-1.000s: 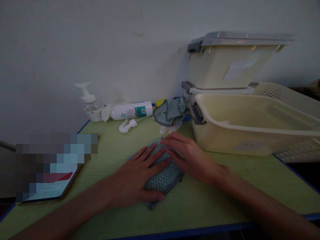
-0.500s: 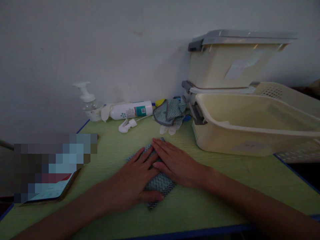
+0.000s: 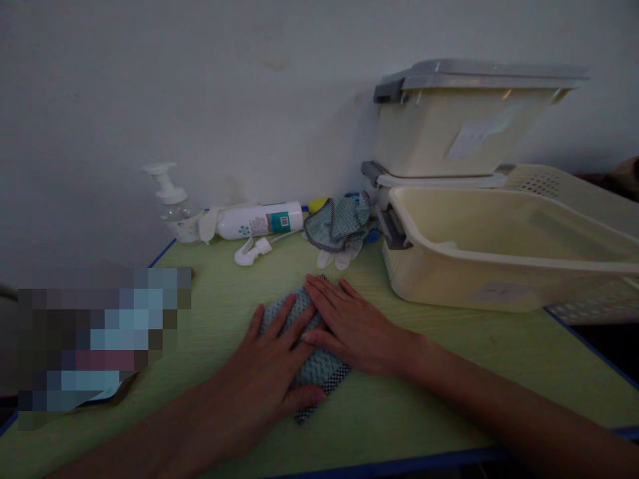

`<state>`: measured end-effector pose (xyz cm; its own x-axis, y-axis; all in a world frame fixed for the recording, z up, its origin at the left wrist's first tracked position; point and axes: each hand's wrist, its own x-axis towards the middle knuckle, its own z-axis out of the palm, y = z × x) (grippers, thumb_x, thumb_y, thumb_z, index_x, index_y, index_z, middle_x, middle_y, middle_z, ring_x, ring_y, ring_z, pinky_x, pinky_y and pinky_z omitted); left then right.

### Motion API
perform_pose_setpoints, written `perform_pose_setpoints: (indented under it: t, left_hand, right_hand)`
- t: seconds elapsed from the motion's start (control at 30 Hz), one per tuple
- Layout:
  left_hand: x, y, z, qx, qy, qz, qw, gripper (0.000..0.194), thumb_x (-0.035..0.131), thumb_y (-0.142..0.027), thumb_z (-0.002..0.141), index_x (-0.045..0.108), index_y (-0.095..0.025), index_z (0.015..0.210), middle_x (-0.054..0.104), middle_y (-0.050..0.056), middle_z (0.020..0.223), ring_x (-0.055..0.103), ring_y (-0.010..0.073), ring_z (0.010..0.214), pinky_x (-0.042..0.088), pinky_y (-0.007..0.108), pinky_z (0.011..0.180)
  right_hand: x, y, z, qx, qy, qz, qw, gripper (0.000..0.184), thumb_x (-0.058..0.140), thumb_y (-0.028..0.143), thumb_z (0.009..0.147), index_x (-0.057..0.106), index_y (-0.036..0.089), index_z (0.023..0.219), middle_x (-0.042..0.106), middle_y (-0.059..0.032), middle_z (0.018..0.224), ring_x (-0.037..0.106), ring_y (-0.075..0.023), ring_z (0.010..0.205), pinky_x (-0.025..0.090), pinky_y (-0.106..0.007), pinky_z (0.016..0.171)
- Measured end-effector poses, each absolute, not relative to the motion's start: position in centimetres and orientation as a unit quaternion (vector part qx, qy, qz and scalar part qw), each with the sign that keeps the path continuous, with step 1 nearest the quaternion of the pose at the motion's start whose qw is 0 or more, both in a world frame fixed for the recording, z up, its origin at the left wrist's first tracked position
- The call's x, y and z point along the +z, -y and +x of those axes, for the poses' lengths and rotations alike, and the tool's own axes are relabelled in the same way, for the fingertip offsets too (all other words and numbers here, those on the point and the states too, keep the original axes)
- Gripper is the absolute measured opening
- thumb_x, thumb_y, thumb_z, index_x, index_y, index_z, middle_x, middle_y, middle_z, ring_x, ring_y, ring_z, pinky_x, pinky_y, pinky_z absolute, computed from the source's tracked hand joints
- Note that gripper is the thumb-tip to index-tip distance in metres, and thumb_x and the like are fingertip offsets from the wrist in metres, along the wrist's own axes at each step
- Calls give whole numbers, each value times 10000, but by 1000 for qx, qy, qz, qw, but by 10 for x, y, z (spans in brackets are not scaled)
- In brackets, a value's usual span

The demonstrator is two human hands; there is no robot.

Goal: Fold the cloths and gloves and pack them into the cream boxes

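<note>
A blue-grey cleaning cloth (image 3: 319, 366) with a black-and-white checked edge lies folded on the green tabletop (image 3: 399, 412). My left hand (image 3: 274, 359) rests flat on its left part, fingers spread. Over the cloth's right part lies my right hand (image 3: 349, 319), palm down with fingers stretched out. Its thumb and fingers meet the fingers of my left hand. Both palms hide much of the cloth. A second, crumpled cloth (image 3: 337, 223) of the same kind sits farther back, with white glove fingers (image 3: 334, 258) showing under it.
A pump bottle (image 3: 174, 206), a white bottle (image 3: 259, 219) on its side and a white spray nozzle (image 3: 252, 251) lie along the wall. At right stand an open cream bin (image 3: 464, 279) and a lidded box (image 3: 449, 133). A partly blurred-out tablet-like device (image 3: 110, 389) is at left.
My right hand has slid left and flattened over the cloth's edge, closer to my left hand. My left hand's fingers have shifted slightly and spread a little, still on the cloth.
</note>
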<state>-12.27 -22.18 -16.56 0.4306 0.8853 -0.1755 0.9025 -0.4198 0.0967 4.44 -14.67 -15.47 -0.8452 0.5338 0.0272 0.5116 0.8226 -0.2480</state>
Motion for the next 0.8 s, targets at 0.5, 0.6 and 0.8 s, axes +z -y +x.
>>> perform_pose_setpoints:
  t: [0.5, 0.6, 0.8]
  left_hand:
    - [-148, 202, -138, -37, -452, 882, 128, 676, 378, -616, 834, 184, -333, 1416, 19, 24, 1524, -46, 303, 1382, 80, 638, 1064]
    - [-149, 205, -138, -32, -459, 881, 112, 721, 355, -633, 832, 118, -307, 1430, 32, 29, 1522, -30, 286, 1384, 94, 602, 1084]
    - [-151, 215, -127, -67, -557, 824, 79, 885, 437, -647, 787, 175, -95, 1428, 38, 219, 1478, 46, 337, 1362, 208, 528, 1087]
  right_hand:
    - [-150, 147, 47, 90, 936, -336, 45, 704, 269, 542, 906, 306, 31, 1388, 264, -200, 1454, 226, -287, 1358, 225, -548, 1069]
    - [-149, 147, 47, 78, 937, -338, 36, 721, 263, 564, 898, 302, 41, 1393, 254, -196, 1459, 228, -287, 1357, 233, -539, 1068]
    - [-149, 148, 47, 65, 937, -342, 3, 773, 326, 586, 875, 261, 27, 1404, 206, -186, 1474, 196, -283, 1367, 198, -525, 1086]
